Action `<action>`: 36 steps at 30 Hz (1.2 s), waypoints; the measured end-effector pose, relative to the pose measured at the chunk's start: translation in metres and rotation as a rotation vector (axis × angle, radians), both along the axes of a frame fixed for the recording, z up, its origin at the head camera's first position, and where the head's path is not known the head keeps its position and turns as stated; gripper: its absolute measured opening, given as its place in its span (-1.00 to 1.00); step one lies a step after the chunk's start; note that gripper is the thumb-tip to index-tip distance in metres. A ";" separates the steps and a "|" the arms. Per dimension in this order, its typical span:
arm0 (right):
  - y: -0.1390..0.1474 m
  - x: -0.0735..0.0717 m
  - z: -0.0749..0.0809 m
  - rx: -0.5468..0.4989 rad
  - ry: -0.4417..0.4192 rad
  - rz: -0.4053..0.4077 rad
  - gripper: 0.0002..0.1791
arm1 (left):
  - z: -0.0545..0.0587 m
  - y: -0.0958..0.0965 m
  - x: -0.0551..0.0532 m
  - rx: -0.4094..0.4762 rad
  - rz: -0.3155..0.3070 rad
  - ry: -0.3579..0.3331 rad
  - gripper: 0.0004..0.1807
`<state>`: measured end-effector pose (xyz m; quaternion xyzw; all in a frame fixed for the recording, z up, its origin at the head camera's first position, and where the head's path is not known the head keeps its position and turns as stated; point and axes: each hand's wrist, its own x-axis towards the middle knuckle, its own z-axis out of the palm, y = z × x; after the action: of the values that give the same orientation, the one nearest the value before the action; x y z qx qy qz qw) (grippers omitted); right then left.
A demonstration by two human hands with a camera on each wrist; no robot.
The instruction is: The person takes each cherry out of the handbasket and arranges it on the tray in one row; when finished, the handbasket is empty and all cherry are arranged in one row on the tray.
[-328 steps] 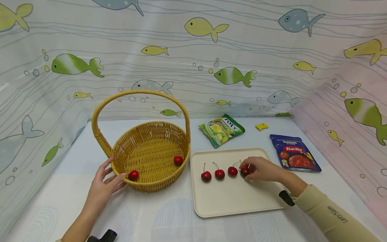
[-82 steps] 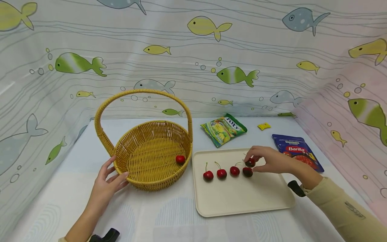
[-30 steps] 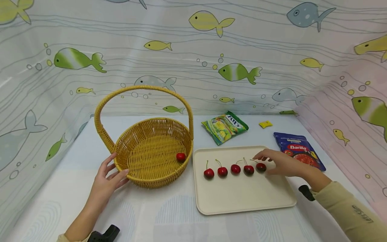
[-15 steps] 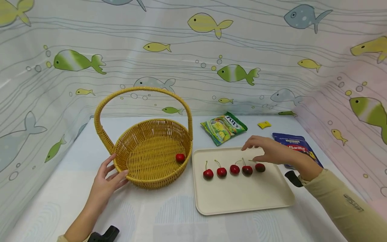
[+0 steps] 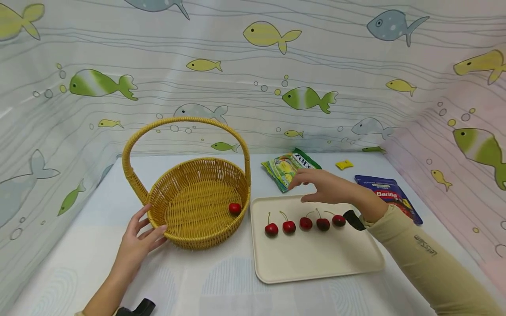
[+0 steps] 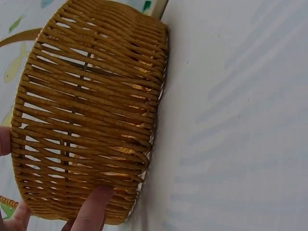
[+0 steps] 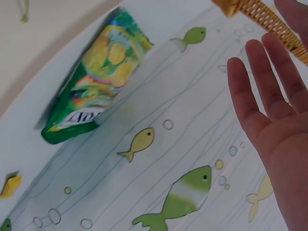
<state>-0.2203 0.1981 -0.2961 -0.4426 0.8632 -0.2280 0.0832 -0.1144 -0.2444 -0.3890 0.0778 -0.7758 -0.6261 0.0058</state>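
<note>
A round wicker basket [image 5: 199, 239] with a tall handle stands at left in the head view. My left hand [image 5: 134, 239] holds its near left side, thumb and fingertip at the rim; in the left wrist view a finger [image 6: 94, 207] lies against the woven wall. Inside sits one red cherry [image 5: 235, 209]. My right hand [image 5: 326, 186] hovers over the back of the beige tray [image 5: 312, 263], fingers spread and loosely bent, holding nothing. Several stemmed cherries lie in a row on the tray, from the leftmost cherry [image 5: 271, 230] to the rightmost cherry [image 5: 338, 220].
Behind the tray lies a green candy bag [image 5: 282, 169], partly covered by my right hand. A small yellow sweet [image 5: 344, 164] lies farther right. The blue sauce pouch [image 5: 379, 182] is beyond the tray's right side. A fish-patterned sheet [image 5: 233, 92] rises behind.
One cherry has gone from the basket to the right end of the tray's row. My right hand has let go of it, lifted and moved left. The left hand stays at the basket.
</note>
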 end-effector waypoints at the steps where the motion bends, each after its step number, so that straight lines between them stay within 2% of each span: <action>1: -0.004 -0.001 0.001 0.000 0.001 0.006 -0.64 | 0.000 0.000 0.000 -0.002 0.001 -0.001 -0.11; 13: -0.043 -0.012 0.008 -0.015 0.021 0.102 -0.64 | -0.001 0.001 0.000 0.000 -0.001 -0.001 -0.10; 21: -0.073 -0.021 0.010 -0.055 -0.037 0.164 -0.63 | 0.000 -0.001 -0.001 0.007 -0.004 -0.002 -0.09; 29: -0.110 -0.030 0.004 0.029 -0.008 0.272 -0.68 | -0.002 -0.001 -0.001 0.025 -0.008 0.007 -0.09; 36: -0.142 -0.033 0.005 0.160 -0.026 0.297 -0.65 | -0.002 -0.002 -0.003 0.015 -0.005 -0.006 -0.09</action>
<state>-0.2531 0.0559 -0.2914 -0.5543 0.8026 -0.1496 0.1622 -0.1174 -0.2465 -0.3909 0.0778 -0.7713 -0.6317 0.0010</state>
